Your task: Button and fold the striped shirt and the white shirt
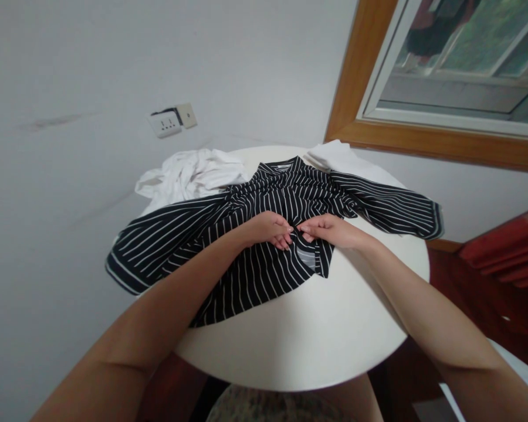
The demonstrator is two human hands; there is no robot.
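Note:
A black shirt with white stripes [255, 275] lies spread on a round white table [299, 334], its collar at the far side and its sleeves out to left and right. Near the middle of its front, my left hand [270, 228] pinches the cloth with thumb and fingers. Close beside it, my right hand [328, 230] grips the same edge, fingertips almost meeting those of the left. Whatever small part lies between the fingertips is hidden. Below my right hand, the front hem falls slightly apart and shows the paler inside.
Crumpled white cloth [193, 173] lies at the table's back left, and a folded white item [334, 155] at the back right. A wall with a socket [165, 124] stands behind. A wood-framed window [422, 140] is at right, above red fabric [510, 246].

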